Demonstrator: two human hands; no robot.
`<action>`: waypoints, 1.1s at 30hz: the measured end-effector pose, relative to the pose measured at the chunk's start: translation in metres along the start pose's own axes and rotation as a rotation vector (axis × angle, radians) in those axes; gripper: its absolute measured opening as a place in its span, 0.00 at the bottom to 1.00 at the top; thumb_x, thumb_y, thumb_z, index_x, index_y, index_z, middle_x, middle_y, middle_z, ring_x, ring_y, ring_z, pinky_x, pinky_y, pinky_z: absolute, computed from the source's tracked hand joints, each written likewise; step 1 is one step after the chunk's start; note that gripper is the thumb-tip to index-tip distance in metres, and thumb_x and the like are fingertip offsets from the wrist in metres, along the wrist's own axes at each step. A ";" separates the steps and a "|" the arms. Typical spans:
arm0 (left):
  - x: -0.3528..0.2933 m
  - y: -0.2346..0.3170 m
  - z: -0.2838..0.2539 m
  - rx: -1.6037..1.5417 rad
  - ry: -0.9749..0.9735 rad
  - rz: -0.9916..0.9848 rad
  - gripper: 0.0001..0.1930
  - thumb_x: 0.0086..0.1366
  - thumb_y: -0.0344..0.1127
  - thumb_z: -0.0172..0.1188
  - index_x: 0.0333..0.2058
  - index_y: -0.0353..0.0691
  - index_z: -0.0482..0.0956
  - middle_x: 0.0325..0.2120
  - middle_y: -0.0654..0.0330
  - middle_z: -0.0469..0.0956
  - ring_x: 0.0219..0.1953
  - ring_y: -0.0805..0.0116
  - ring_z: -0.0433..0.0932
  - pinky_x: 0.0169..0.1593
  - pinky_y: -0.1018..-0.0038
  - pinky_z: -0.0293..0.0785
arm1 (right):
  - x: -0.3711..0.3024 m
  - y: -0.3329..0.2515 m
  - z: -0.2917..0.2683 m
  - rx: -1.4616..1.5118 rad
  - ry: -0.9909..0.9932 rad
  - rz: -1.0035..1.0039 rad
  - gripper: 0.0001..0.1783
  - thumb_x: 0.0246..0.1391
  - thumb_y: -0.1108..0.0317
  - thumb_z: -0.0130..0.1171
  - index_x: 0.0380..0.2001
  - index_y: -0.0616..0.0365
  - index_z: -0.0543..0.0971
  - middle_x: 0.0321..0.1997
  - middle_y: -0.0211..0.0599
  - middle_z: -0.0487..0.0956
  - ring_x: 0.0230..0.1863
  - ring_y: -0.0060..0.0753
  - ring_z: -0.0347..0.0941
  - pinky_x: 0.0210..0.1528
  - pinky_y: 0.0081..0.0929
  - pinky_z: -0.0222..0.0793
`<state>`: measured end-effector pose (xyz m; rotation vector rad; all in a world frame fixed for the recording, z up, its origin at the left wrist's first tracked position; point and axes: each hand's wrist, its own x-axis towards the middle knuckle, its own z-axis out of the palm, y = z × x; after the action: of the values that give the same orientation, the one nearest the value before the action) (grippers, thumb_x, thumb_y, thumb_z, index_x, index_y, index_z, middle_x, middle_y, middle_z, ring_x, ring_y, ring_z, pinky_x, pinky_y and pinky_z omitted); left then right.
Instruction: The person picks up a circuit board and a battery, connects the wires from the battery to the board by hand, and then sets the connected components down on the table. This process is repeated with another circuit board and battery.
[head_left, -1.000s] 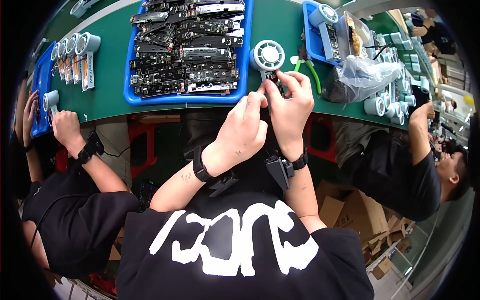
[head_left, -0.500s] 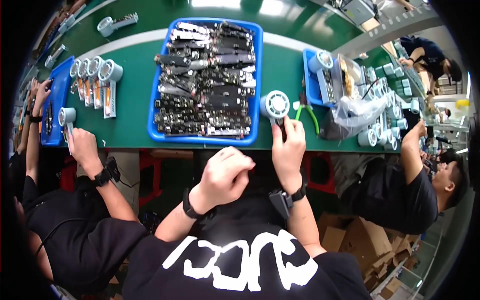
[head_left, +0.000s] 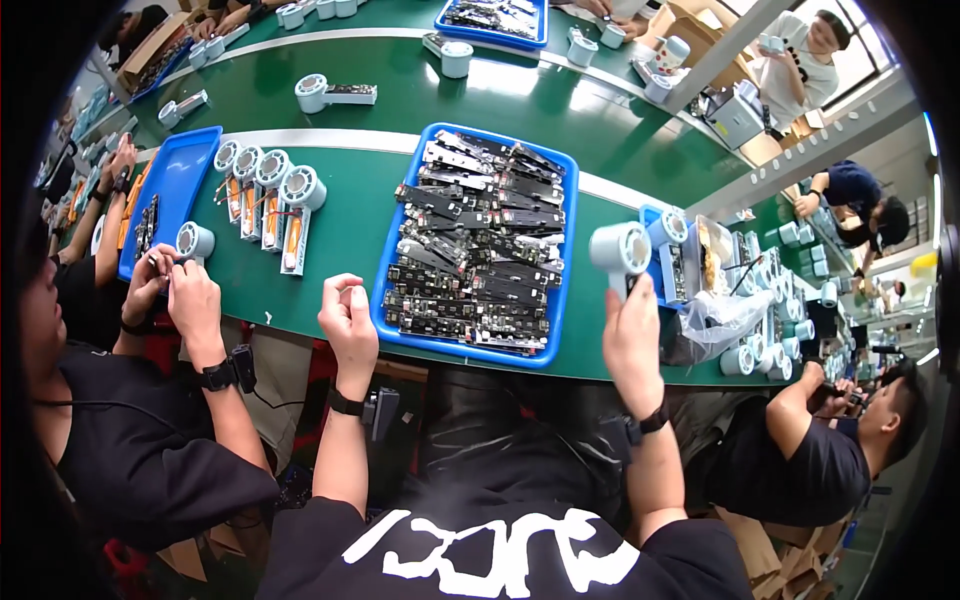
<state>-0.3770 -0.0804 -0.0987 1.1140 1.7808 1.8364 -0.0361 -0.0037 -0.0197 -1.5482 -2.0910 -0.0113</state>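
My right hand (head_left: pixel 632 340) is closed around the handle of a light-blue handheld fan (head_left: pixel 620 247), its round head upright above my fingers. The fan is held just right of a blue tray (head_left: pixel 568 255) piled with dark circuit boards (head_left: pixel 470 250). My left hand (head_left: pixel 350 325) is raised by the tray's near left side, apart from it. Its fingers are curled in, and nothing shows in them.
Left of the tray stand several fans with orange batteries (head_left: pixel 295 240) in open handles. A co-worker's hands (head_left: pixel 190 300) work beside another blue tray (head_left: pixel 180 180). At right are a small blue tray (head_left: pixel 650 215), a clear plastic bag (head_left: pixel 725 325) and more fans (head_left: pixel 755 355).
The view has shifted, showing more of the far table. My right hand has raised the fan off the table area. My left hand has moved away from it, left to the tray's side.
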 end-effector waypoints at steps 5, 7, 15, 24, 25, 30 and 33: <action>-0.003 0.013 0.001 0.067 -0.016 0.020 0.05 0.71 0.30 0.51 0.41 0.36 0.73 0.19 0.72 0.63 0.21 0.84 0.57 0.25 0.79 0.52 | 0.176 0.019 0.043 0.139 -0.114 -0.055 0.20 0.65 0.68 0.53 0.51 0.74 0.65 0.50 0.75 0.73 0.52 0.74 0.70 0.53 0.52 0.68; -0.001 0.015 0.002 0.090 -0.006 0.028 0.05 0.71 0.30 0.51 0.41 0.36 0.73 0.18 0.72 0.63 0.21 0.84 0.56 0.25 0.79 0.52 | 0.237 0.054 0.091 0.100 -0.162 -0.083 0.22 0.64 0.66 0.54 0.52 0.74 0.65 0.50 0.75 0.74 0.53 0.73 0.71 0.54 0.53 0.68; 0.005 0.013 0.002 0.046 0.011 0.010 0.05 0.70 0.29 0.52 0.41 0.35 0.73 0.16 0.71 0.63 0.19 0.85 0.58 0.23 0.78 0.49 | 0.349 0.158 0.199 -0.246 -0.314 0.138 0.33 0.63 0.55 0.55 0.60 0.71 0.61 0.61 0.65 0.72 0.58 0.66 0.73 0.62 0.50 0.69; 0.006 0.015 0.003 0.101 -0.041 0.017 0.02 0.68 0.26 0.54 0.37 0.35 0.74 0.14 0.73 0.62 0.17 0.86 0.57 0.22 0.78 0.49 | 0.322 0.148 0.171 -0.389 -0.292 0.183 0.40 0.61 0.42 0.54 0.61 0.67 0.64 0.63 0.63 0.71 0.63 0.68 0.67 0.65 0.52 0.63; 0.006 0.013 0.004 0.100 -0.051 0.029 0.02 0.68 0.26 0.54 0.37 0.35 0.75 0.14 0.72 0.63 0.18 0.86 0.57 0.22 0.79 0.50 | 0.314 0.128 0.164 -0.372 -0.139 0.274 0.42 0.59 0.41 0.56 0.63 0.65 0.64 0.63 0.60 0.71 0.65 0.64 0.65 0.67 0.51 0.61; 0.004 0.008 0.000 0.118 0.016 0.050 0.03 0.64 0.26 0.58 0.36 0.35 0.75 0.17 0.63 0.69 0.19 0.75 0.67 0.25 0.75 0.64 | 0.238 0.013 0.104 0.052 0.245 0.119 0.36 0.58 0.46 0.60 0.61 0.59 0.72 0.60 0.55 0.72 0.62 0.53 0.67 0.67 0.44 0.58; 0.030 0.023 -0.024 0.580 0.277 0.351 0.08 0.63 0.31 0.63 0.38 0.35 0.77 0.28 0.57 0.75 0.30 0.64 0.75 0.35 0.67 0.73 | 0.144 -0.056 0.026 0.633 0.213 -0.057 0.22 0.59 0.62 0.61 0.55 0.57 0.77 0.57 0.47 0.75 0.56 0.42 0.70 0.62 0.36 0.62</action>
<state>-0.4070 -0.0782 -0.0660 1.5145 2.5212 1.7692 -0.1259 0.1125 0.0345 -1.0512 -1.7357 0.4077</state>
